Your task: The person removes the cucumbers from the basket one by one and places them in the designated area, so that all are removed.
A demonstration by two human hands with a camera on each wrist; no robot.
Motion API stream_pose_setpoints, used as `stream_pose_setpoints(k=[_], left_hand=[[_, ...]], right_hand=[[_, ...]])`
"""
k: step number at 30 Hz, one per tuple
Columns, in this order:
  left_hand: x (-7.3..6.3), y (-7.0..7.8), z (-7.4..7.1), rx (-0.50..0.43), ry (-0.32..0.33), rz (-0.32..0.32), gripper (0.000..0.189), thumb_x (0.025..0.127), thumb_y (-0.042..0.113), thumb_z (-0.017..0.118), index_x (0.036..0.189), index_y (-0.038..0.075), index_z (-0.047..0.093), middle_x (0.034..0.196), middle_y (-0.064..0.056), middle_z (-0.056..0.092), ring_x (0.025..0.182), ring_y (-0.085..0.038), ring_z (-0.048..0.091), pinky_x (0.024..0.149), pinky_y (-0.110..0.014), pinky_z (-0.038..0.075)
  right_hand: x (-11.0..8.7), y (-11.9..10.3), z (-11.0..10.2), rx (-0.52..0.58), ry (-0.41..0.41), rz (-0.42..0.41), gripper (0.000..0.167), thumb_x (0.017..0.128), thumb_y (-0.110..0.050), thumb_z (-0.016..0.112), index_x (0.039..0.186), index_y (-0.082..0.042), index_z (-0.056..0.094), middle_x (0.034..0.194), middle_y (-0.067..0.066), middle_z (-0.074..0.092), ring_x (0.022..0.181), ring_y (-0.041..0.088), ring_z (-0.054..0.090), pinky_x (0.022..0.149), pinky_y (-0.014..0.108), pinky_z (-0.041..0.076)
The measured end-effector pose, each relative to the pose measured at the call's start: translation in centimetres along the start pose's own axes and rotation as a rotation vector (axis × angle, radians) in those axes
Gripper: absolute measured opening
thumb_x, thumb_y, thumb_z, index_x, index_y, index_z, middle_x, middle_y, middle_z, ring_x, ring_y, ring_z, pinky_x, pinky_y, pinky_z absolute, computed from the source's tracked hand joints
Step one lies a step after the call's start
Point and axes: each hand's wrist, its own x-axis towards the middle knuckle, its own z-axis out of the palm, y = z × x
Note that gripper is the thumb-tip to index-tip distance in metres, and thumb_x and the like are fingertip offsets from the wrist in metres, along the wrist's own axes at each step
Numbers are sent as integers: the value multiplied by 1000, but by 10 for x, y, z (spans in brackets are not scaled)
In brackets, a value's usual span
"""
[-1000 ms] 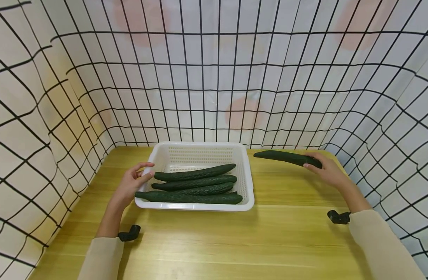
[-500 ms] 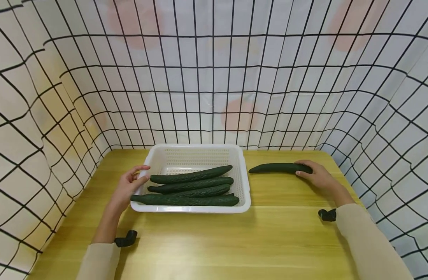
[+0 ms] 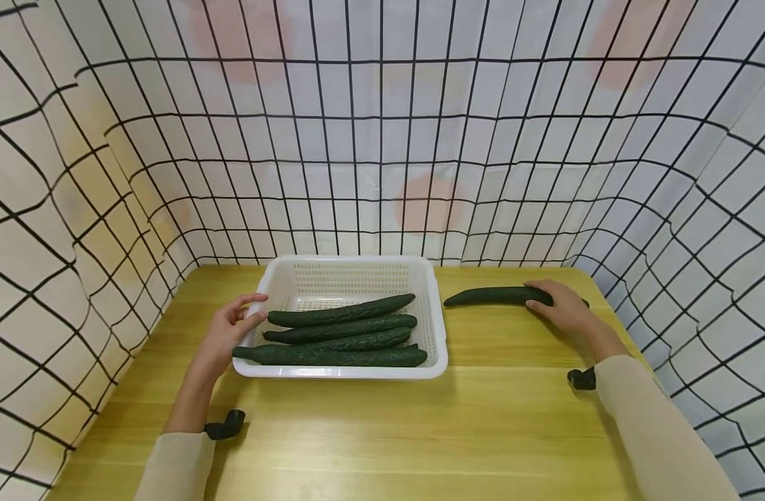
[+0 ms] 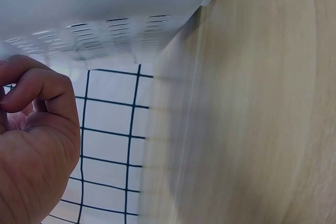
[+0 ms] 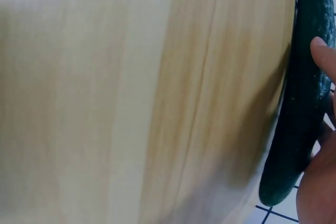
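Note:
In the head view, a white plastic basket (image 3: 339,373) with slotted walls holds several dark green cucumbers (image 3: 345,328) lying side by side. My left hand (image 3: 227,334) grips the basket's left rim with thumb and fingers; the left wrist view shows its curled fingers (image 4: 55,90) against the basket's wall (image 4: 121,3). To the right of the basket, another cucumber (image 3: 489,296) lies on the table, slightly curved. My right hand (image 3: 564,306) holds this cucumber near its right end. In the right wrist view the thumb (image 5: 324,56) presses on the cucumber (image 5: 299,114), whose rounded end sticks out past the hand.
The wooden table (image 3: 382,438) stretches in front of the basket. Black wire grid (image 3: 382,146) over pale patterned sheeting stands along the back and both sides. A small black device (image 3: 224,424) sits at the left wrist, and another device (image 3: 581,379) at the right.
My right hand has brought the cucumber down and slightly left onto the table; its right end now shows beyond the hand. The left hand stays on the basket. The head view shifted slightly.

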Motion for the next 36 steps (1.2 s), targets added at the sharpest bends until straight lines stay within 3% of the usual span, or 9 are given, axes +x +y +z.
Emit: stream_pose_setpoints(k=[8, 21, 26, 36], left_hand=[[0, -1, 1, -7, -2, -8, 51, 101, 30, 67, 144, 7, 54, 89, -1, 57, 73, -11, 56, 60, -29, 54], [0, -5, -3, 1, -8, 1, 52, 101, 31, 67, 143, 4, 54, 87, -3, 58, 72, -11, 57, 60, -29, 54], [0, -5, -3, -6, -11, 5, 53, 101, 32, 68, 144, 4, 54, 86, 0, 59, 71, -10, 57, 60, -28, 53], [1, -1, -2, 8, 1, 6, 51, 101, 31, 68, 143, 5, 55, 91, -6, 61, 75, -13, 59, 62, -30, 55]], right_hand=[[-2, -8, -3, 25, -26, 59, 76, 102, -44, 63, 160, -4, 33, 163, 28, 32, 148, 53, 26, 114, 72, 24], [-9, -34, 5, 121, 147, 34, 71, 105, -46, 56, 159, -5, 35, 160, 29, 36, 145, 53, 31, 111, 73, 27], [-3, -53, -1, 167, 187, 1, 67, 105, -44, 57, 158, -8, 38, 158, 24, 41, 144, 49, 36, 111, 72, 29], [17, -105, -8, 213, 220, -109, 53, 106, -37, 57, 150, -8, 49, 149, 20, 52, 138, 42, 47, 114, 63, 36]])
